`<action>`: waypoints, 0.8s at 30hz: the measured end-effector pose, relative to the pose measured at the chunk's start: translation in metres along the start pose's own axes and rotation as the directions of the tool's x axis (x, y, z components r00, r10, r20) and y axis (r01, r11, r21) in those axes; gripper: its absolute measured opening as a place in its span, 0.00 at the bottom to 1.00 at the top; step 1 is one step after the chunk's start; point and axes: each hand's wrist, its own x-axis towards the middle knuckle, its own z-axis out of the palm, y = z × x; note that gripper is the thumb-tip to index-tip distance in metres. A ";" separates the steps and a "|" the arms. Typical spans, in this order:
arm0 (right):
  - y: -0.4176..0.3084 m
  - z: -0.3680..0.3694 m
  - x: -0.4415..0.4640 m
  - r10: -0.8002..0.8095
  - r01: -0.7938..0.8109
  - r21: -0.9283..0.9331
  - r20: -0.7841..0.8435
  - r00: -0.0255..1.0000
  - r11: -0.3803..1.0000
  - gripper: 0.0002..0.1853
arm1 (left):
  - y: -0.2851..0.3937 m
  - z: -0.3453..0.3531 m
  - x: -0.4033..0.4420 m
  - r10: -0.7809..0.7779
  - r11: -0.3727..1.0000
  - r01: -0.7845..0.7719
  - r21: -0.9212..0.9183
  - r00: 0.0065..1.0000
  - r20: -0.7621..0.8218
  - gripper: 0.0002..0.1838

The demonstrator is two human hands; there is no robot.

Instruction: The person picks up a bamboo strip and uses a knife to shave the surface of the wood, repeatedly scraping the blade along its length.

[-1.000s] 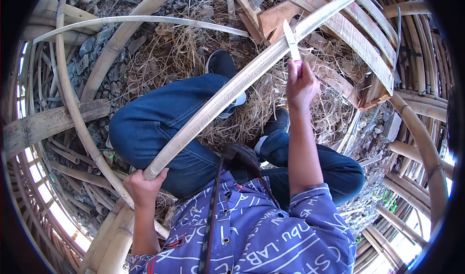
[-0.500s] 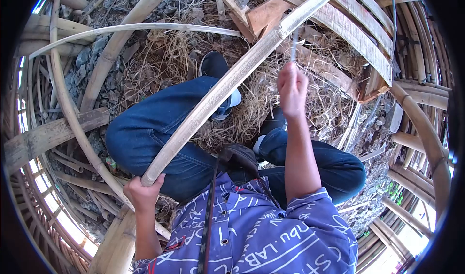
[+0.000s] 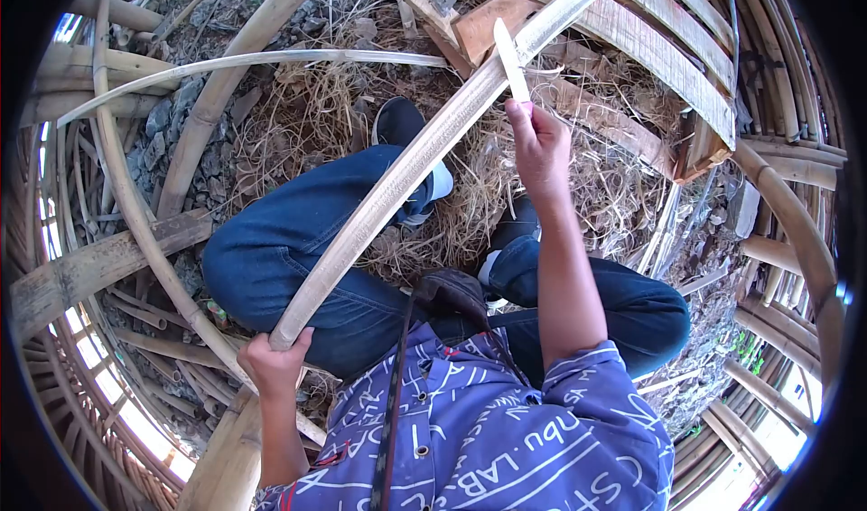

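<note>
A long split bamboo strip [image 3: 402, 186] slants from the lower left to the top right, across my legs. My left hand [image 3: 274, 363] is wrapped round its near end. In my right hand [image 3: 542, 150] is a knife [image 3: 511, 62], gripped by a handle that my fingers mostly hide. Its pale blade lies across the strip in its upper part, close to a node. A thin curled shaving [image 3: 545, 73] shows beside the blade. The strip's far end passes over a slatted wooden crate [image 3: 650, 55] and leaves the view.
Dry fibres and shavings [image 3: 307, 104] cover the ground round my shoes. Bamboo poles [image 3: 230, 86] and a thin curved strip [image 3: 262, 56] lie on the left. More bamboo poles [image 3: 795, 231] stand along the right. A dark pouch [image 3: 449, 292] lies at my waist.
My right hand has turned the knife from pointing up beside the strip to lying across it. The strip has shifted slightly left at its far end. My left hand keeps its hold.
</note>
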 end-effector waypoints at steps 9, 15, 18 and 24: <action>-0.022 -0.003 0.001 0.100 0.017 0.444 -0.239 0.966 0.896 0.10 | -0.004 0.001 0.000 -0.005 1.000 0.004 0.006 1.000 0.014 0.31; -0.041 0.008 0.008 0.181 -0.042 0.556 -0.197 0.964 0.830 0.14 | -0.006 0.000 -0.002 -0.015 0.999 0.014 0.036 1.000 0.002 0.32; -0.040 0.008 0.014 0.200 -0.060 0.539 -0.206 0.958 0.840 0.10 | -0.005 0.001 -0.001 -0.026 0.999 0.026 0.021 1.000 0.008 0.32; -0.033 -0.013 0.028 0.400 -0.053 0.747 -0.293 0.868 0.663 0.10 | -0.006 0.000 0.001 -0.014 1.000 0.014 0.012 1.000 0.014 0.32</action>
